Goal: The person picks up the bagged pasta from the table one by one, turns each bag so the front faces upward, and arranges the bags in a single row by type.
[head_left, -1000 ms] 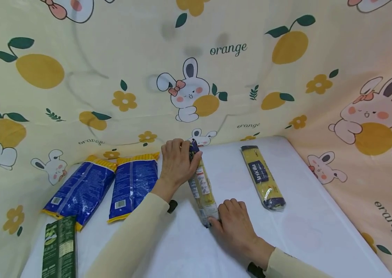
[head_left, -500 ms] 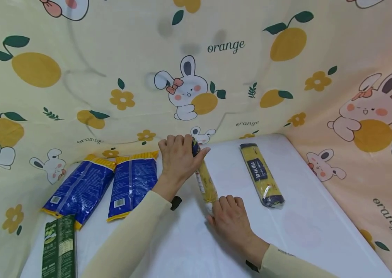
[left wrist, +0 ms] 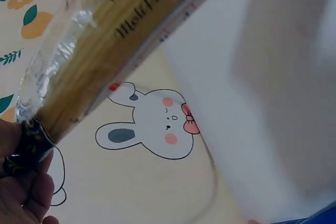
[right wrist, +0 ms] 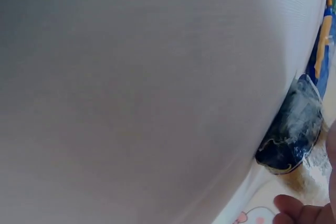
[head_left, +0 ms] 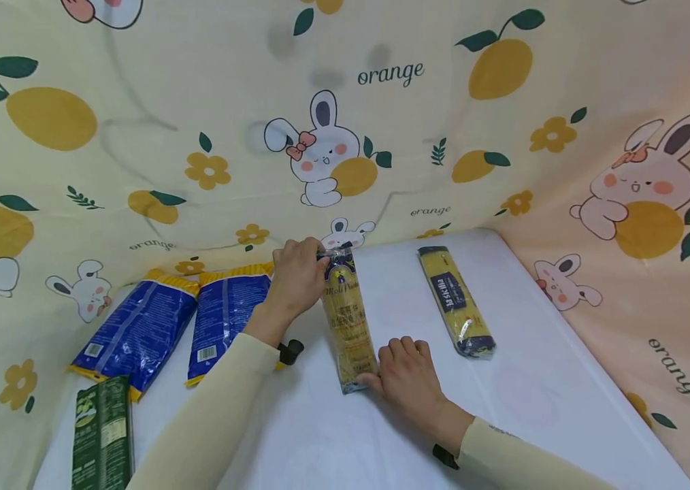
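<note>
In the head view a clear packet of spaghetti [head_left: 348, 320] with dark blue ends and "Moli Pasta" lettering lies lengthwise before me, printed front up. My left hand [head_left: 296, 282] grips its far end; in the left wrist view, fingers [left wrist: 37, 192] pinch the gathered dark blue end of the spaghetti packet [left wrist: 121, 40]. At the near end, my right hand [head_left: 409, 378] holds the right corner, thumb across it. The right wrist view catches that packet's dark blue end [right wrist: 291, 129] beside some fingertips [right wrist: 296, 211].
A second spaghetti packet [head_left: 456, 303] lies to the right on the white table [head_left: 541, 408]. Two blue bags [head_left: 137, 333] with yellow edges and a green packet [head_left: 102, 435] lie left. A printed cloth [head_left: 210, 88] hangs behind the table.
The held spaghetti packet has turned about its long axis, from its label-covered side to its lettered front. Both hands stay at its ends; the left has shifted slightly left.
</note>
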`<state>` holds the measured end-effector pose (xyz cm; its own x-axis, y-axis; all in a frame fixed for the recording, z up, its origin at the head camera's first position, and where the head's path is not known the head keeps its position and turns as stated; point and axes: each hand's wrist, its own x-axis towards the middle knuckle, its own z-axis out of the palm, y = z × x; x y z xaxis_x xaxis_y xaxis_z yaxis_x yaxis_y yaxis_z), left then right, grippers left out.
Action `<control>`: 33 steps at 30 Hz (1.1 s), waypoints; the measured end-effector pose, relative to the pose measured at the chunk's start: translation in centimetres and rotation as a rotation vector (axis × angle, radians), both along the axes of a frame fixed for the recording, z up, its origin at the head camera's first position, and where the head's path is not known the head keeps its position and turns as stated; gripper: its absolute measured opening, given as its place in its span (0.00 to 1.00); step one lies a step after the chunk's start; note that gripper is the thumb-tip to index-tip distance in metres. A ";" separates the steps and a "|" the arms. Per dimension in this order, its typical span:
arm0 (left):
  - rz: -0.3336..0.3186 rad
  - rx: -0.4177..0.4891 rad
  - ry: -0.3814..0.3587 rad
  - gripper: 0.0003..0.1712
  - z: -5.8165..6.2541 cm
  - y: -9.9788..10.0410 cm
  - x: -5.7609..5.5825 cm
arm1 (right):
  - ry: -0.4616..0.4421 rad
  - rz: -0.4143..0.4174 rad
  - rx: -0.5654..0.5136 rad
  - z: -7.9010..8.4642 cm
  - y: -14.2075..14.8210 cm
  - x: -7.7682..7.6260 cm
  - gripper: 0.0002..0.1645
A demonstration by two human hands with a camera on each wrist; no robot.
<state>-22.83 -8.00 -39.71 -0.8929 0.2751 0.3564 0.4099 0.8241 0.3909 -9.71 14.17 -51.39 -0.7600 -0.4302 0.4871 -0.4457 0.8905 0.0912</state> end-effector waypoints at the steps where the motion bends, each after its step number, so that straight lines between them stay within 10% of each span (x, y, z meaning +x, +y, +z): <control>1: -0.006 -0.013 0.005 0.13 -0.1 0.0 -0.1 | -0.016 -0.003 0.007 0.1 -0.1 -0.1 0.40; 15: -0.017 -0.239 0.380 0.17 -2.9 0.8 -1.2 | -0.220 -0.053 0.008 0.0 -0.6 0.4 0.34; 33: -0.021 -0.266 0.296 0.13 -5.2 4.1 -3.3 | -0.272 -0.118 -0.010 1.8 1.3 1.4 0.33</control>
